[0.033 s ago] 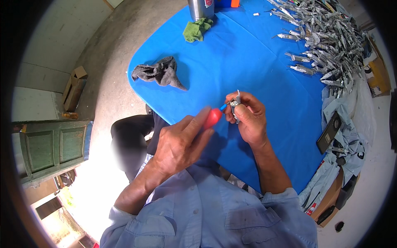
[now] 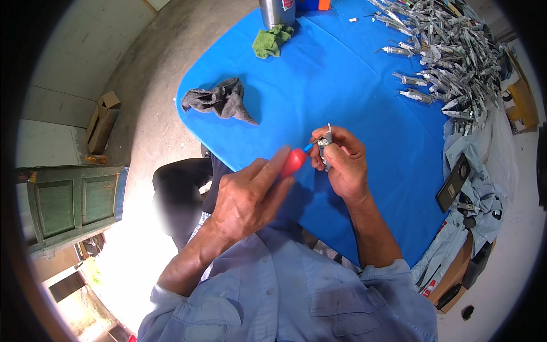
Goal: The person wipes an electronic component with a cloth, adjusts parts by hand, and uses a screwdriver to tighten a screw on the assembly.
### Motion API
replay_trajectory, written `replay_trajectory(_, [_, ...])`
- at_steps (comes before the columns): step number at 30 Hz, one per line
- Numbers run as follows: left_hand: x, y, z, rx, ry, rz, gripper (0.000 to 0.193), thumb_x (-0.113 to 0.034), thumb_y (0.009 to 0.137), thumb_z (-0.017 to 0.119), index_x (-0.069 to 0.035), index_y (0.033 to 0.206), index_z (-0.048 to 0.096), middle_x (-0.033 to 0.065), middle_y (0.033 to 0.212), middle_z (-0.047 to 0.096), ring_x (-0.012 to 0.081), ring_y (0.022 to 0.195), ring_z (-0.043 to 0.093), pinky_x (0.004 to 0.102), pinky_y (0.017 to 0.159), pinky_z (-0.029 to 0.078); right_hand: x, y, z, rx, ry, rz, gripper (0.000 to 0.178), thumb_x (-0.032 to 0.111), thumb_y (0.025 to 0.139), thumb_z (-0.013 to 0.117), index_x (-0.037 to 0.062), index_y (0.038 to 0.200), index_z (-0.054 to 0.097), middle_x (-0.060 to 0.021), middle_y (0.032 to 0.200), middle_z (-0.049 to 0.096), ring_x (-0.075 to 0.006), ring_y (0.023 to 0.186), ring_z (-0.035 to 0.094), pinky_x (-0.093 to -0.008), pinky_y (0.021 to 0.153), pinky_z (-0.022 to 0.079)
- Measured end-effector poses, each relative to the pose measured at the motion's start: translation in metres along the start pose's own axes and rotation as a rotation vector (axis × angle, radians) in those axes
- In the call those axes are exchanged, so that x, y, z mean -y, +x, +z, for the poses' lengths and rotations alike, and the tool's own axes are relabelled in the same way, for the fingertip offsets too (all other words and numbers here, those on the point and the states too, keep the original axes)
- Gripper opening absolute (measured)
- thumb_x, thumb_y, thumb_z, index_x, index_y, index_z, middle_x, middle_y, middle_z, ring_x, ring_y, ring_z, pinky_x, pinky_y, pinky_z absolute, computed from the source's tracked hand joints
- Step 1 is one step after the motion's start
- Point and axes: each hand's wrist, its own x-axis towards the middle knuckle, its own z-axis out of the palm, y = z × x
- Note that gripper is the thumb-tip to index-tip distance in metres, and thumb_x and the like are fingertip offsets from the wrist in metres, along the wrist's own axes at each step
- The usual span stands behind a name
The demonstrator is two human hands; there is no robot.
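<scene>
My left hand [image 2: 242, 196] is closed round the red handle of a screwdriver [image 2: 293, 162]. Its blue shaft points up and right, toward a small silver metal part [image 2: 323, 145] pinched between the thumb and fingers of my right hand [image 2: 347, 165]. Round screw heads seem to show on the part's face, and a thin strip sticks up from its top. The shaft's tip lies close to the part; whether it touches is too small to tell. Both hands are above the near side of the blue-covered table [image 2: 370, 211].
Many similar grey metal parts [image 2: 456, 68] lie heaped at the far right. A grey cloth [image 2: 222, 101], a green cloth [image 2: 271, 41] and a steel cup [image 2: 277, 12] stand or lie toward the left and back. A dark phone [image 2: 453, 182] rests on plastic bags at the right edge.
</scene>
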Motion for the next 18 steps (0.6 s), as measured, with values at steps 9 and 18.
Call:
replay_trajectory(9, [0.0068, 0.0038, 0.0005, -0.084, 0.252, 0.165, 0.065, -0.008, 0.086, 0.086, -0.006, 0.147, 0.064, 0.0104, 0.086, 0.069, 0.0235, 0.064, 0.068, 0.0357, 0.055, 0.056, 0.0006, 0.0005, 0.0028, 0.008, 0.136, 0.057, 0.03, 0.017, 0.105, 0.067, 0.0045, 0.133, 0.069, -0.0094, 0.096, 0.076, -0.0136, 0.077, 0.068, -0.0264, 0.063, 0.051])
replay_trajectory(18, [0.0066, 0.0047, -0.0061, -0.073, 0.276, 0.153, 0.064, -0.008, 0.084, 0.087, -0.006, 0.144, 0.066, 0.0097, 0.084, 0.069, 0.0232, 0.063, 0.068, 0.0355, 0.054, 0.055, 0.0003, 0.001, 0.0042, 0.038, 0.15, 0.111, 0.032, 0.014, 0.106, 0.066, 0.0069, 0.137, 0.065, -0.0112, 0.096, 0.075, -0.0145, 0.075, 0.068, -0.0268, 0.062, 0.05])
